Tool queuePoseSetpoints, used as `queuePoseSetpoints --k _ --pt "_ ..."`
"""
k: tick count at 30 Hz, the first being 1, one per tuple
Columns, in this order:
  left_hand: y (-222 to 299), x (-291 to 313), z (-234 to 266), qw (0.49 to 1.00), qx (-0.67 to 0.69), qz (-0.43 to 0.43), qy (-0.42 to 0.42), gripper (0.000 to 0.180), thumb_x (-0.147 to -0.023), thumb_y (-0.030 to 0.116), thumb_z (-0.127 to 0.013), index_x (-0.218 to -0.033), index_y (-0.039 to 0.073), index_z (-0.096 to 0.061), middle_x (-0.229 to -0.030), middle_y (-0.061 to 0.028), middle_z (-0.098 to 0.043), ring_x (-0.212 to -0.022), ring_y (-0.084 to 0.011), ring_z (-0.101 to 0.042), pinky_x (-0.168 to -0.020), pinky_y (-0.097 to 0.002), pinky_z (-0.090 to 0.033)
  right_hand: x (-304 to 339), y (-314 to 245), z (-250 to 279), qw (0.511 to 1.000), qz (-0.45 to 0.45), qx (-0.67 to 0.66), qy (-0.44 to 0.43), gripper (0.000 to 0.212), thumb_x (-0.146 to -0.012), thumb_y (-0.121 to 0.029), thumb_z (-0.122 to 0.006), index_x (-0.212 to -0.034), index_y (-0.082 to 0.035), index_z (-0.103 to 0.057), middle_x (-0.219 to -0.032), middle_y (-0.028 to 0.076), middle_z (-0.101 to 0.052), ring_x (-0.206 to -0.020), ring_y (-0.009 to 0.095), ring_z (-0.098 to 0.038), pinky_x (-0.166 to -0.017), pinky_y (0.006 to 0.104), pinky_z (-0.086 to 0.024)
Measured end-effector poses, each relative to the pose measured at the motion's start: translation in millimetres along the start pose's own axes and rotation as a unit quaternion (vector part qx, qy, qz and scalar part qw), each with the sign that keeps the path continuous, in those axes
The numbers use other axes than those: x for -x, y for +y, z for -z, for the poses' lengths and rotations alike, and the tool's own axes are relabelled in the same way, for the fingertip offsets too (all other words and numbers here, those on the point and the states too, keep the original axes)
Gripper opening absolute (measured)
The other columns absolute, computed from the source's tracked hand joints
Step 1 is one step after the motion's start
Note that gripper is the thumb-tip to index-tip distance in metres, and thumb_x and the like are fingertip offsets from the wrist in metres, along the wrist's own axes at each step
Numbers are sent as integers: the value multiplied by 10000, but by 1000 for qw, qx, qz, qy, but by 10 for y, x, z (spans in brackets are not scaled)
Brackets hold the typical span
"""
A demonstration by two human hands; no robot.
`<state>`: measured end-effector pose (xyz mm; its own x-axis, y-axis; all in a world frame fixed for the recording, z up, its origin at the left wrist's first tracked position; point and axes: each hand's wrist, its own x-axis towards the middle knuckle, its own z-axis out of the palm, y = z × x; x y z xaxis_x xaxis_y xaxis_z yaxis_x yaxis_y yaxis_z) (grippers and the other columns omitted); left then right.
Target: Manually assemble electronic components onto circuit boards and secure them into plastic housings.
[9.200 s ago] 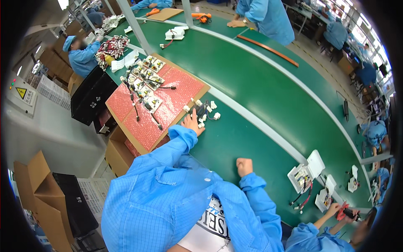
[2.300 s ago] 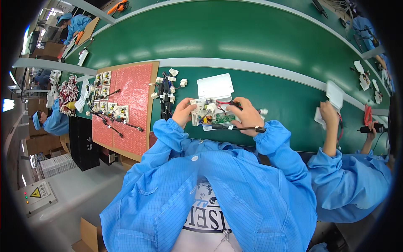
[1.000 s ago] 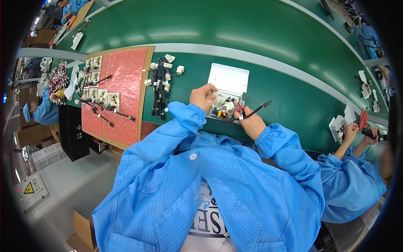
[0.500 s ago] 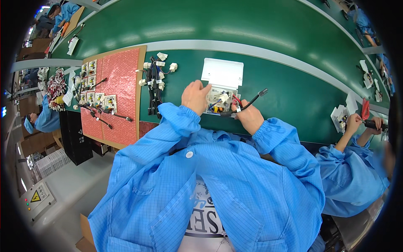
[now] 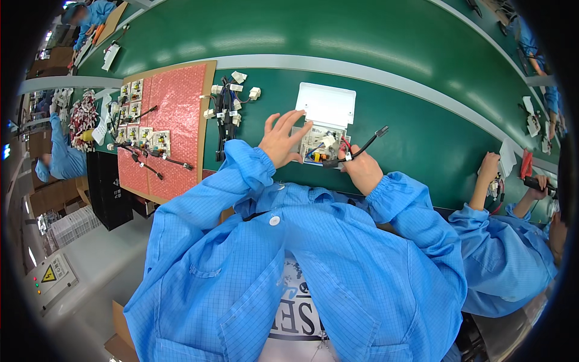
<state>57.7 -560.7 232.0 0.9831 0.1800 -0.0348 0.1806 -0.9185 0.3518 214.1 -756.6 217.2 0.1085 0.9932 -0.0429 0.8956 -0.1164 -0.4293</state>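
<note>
A white plastic housing with its lid [image 5: 327, 104] folded back lies on the green bench in front of me. Inside sits a circuit board [image 5: 316, 151] with a white connector, red and blue wires and a yellow-orange part. My left hand [image 5: 281, 140] is at the housing's left side, fingers spread and holding nothing. At the lower right corner my right hand [image 5: 363, 172] has its fingers closed around a black cable [image 5: 369, 142], whose plug end points up and right. Whether those fingers also grip the housing's edge is hidden.
Left of me, pink bubble wrap [image 5: 175, 120] on cardboard carries several circuit boards [image 5: 161, 142] with black cables. A bundle of black cables [image 5: 227, 114] with white connectors lies beside it. On the right a co-worker [image 5: 503, 256] holds a dark tool [image 5: 537, 183].
My left hand has opened, its fingers spreading as it drew slightly away from the board. The right hand stays at the cable. The co-worker's hand has moved over their own housing.
</note>
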Motion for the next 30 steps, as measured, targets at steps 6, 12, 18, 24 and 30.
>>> queuePoseSetpoints --k 6,12,18,24,30 --pt "26 44 -74 998 -29 -59 -12 792 -538 248 -743 -1258 168 -423 -1384 -42 -286 -1286 -219 -248 -1025 -500 -165 6 2 22 1000 -6 -4 -22 376 -673 -52 -617 -1020 -25 -477 -846 143 -488 -713 296 -548 -567 364 -477" --pt "-16 10 -155 991 -21 -114 -69 612 -642 224 -686 -1211 150 -474 -1360 -25 -336 -1307 -187 -209 -1060 -524 -85 15 -10 -4 1000 -12 8 -10 230 -707 -63 -568 -934 -34 -541 -835 140 -480 -768 277 -538 -612 364 -481" --pt "56 -32 -131 989 -77 -106 -63 524 -675 271 -652 -1166 151 -517 -1321 -13 -384 -1322 -191 -155 -1025 -607 -5 46 47 -75 1000 -9 8 -8 320 -682 -68 -608 -990 -40 -527 -958 155 -485 -852 288 -532 -687 353 -485" --pt "71 -12 -200 987 -121 -103 -33 543 -613 269 -686 -1128 177 -541 -1293 15 -416 -1319 -185 -172 -1008 -614 -15 25 -20 -3 999 -32 8 -25 551 -664 -58 -645 -1183 -96 -465 -1038 150 -476 -873 303 -528 -714 360 -482" --pt "48 -39 31 994 48 -75 -68 415 -650 125 -645 -1052 96 -547 -1233 -70 -445 -1286 -254 -228 -1012 -575 -130 -14 6 -16 997 -47 8 -60 590 -650 -57 -660 -1205 -101 -464 -1032 151 -484 -877 310 -519 -724 369 -475"
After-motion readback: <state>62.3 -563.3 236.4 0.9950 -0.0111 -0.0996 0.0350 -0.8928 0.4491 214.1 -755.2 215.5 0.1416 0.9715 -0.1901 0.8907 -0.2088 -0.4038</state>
